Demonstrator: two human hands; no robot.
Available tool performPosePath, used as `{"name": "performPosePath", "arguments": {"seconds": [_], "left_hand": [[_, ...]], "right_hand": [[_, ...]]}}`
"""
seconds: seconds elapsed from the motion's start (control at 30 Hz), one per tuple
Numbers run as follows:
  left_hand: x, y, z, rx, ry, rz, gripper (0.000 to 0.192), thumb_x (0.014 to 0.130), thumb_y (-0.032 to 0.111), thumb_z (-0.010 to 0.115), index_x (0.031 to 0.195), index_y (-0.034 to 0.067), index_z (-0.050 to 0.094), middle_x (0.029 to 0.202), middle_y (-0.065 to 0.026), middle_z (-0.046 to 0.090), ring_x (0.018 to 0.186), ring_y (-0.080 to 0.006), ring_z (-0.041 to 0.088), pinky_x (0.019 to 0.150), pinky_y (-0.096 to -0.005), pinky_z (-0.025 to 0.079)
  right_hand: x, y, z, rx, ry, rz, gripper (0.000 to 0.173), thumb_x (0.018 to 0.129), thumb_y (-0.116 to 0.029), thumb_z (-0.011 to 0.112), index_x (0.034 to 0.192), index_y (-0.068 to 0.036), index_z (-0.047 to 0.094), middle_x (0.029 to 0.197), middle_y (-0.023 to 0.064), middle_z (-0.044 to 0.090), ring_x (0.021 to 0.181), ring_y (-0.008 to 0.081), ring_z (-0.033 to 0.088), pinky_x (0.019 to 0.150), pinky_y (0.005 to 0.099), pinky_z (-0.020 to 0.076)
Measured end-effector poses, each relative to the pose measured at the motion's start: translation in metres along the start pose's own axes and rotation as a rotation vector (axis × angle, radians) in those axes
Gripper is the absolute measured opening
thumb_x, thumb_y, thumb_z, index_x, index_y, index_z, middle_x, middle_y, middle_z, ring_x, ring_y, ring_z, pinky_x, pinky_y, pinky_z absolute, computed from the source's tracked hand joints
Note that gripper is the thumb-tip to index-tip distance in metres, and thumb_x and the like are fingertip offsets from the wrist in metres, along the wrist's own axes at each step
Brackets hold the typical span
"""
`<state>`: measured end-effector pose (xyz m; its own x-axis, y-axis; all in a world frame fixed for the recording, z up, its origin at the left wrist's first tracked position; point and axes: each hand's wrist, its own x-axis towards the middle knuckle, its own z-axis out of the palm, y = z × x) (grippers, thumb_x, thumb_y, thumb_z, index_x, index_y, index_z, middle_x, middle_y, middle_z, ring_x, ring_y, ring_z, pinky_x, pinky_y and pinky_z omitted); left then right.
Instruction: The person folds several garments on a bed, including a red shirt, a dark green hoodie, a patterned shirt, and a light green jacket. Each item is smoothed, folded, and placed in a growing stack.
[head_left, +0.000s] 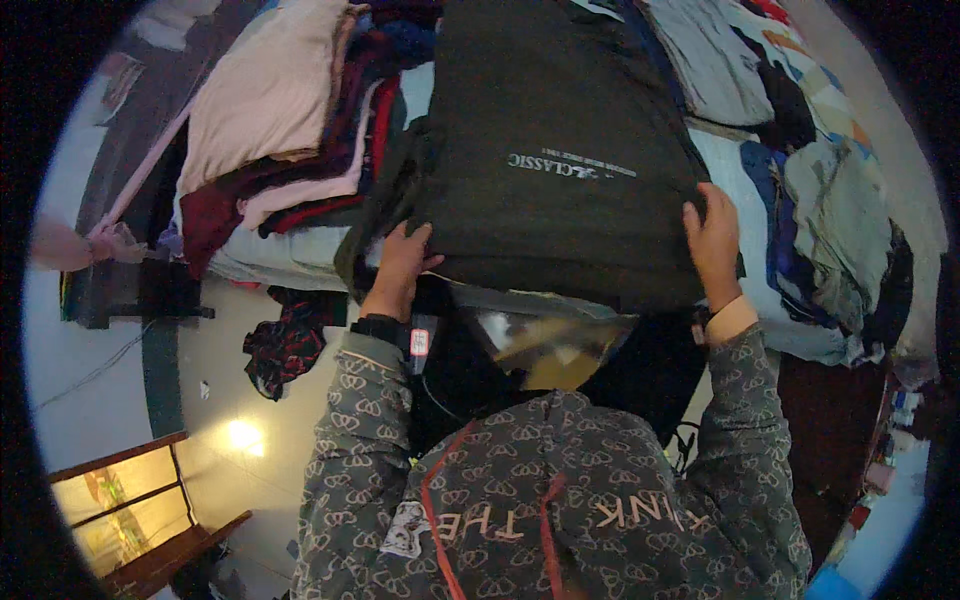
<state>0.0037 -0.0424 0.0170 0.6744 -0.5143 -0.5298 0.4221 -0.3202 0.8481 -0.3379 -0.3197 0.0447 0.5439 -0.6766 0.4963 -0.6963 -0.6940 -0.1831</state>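
Observation:
Spread before me on the pale bedding (292, 251) lies a dark garment (555, 112), flat and bearing printed writing. My left hand (405, 259) is at its near left side, where the fabric bunches. At the near right edge is my right hand (712, 236), thumb and a finger on the cloth. Both hands seem to grip the edges, though some fingers are hidden. To the left rises a stack of folded clothes with a cream garment (262, 90) on top, over maroon, pink and red pieces.
On the right lie a folded grey garment (709, 60) and a crumpled grey-green one (840, 232) beside dark blue cloth (780, 217). A black-and-red cloth (285, 352) is on the floor at left. A pink-wrapped pole (150, 165) slants along the far left. At lower left stands a lit glass-fronted cabinet (124, 502).

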Motion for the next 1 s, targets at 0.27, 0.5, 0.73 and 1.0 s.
{"name": "performPosePath", "arguments": {"seconds": [0.27,0.5,0.73,1.0], "left_hand": [[-0.028,-0.006,-0.087,0.899,0.555,0.778,0.032,0.084,0.014,0.061,0.113,0.001,0.056,0.108,-0.0161,0.057,0.09,-0.0304,0.061,0.077,-0.0368,0.05],[0.005,-0.042,-0.133,1.001,0.545,0.835,0.031,0.083,0.014,0.058,0.111,0.0,0.056,0.107,-0.0196,0.055,0.097,-0.0369,0.058,0.082,-0.0428,0.047],[-0.048,0.045,-0.175,-0.008,0.398,0.473,0.024,0.093,0.023,0.044,0.088,0.003,0.056,0.065,-0.0045,0.049,0.055,-0.0135,0.046,0.059,-0.0287,0.044],[-0.175,0.196,-0.081,-0.567,-0.364,0.423,0.025,0.096,0.024,0.045,0.101,0.002,0.056,0.065,-0.0013,0.051,0.042,-0.0119,0.041,0.058,-0.0277,0.045]], "right_hand": [[-0.04,-0.044,0.045,-0.038,-0.13,-0.095,0.04,0.089,-0.025,0.055,0.126,-0.01,0.052,0.134,0.0117,0.045,0.129,0.0295,0.038,0.104,0.0474,0.0293],[-0.037,-0.038,0.047,-0.024,-0.169,-0.117,0.039,0.089,-0.024,0.055,0.126,-0.011,0.053,0.134,0.0118,0.046,0.128,0.0304,0.039,0.103,0.0481,0.03],[-0.022,-0.03,0.036,0.027,-0.328,-0.146,0.043,0.087,-0.028,0.059,0.125,-0.009,0.053,0.135,0.0136,0.045,0.126,0.0328,0.042,0.098,0.0465,0.0374],[0.062,-0.142,-0.031,0.931,-0.749,-0.169,0.044,0.089,-0.036,0.058,0.121,-0.006,0.055,0.114,0.0122,0.062,0.1,0.0284,0.062,0.086,0.0356,0.0492]]}}
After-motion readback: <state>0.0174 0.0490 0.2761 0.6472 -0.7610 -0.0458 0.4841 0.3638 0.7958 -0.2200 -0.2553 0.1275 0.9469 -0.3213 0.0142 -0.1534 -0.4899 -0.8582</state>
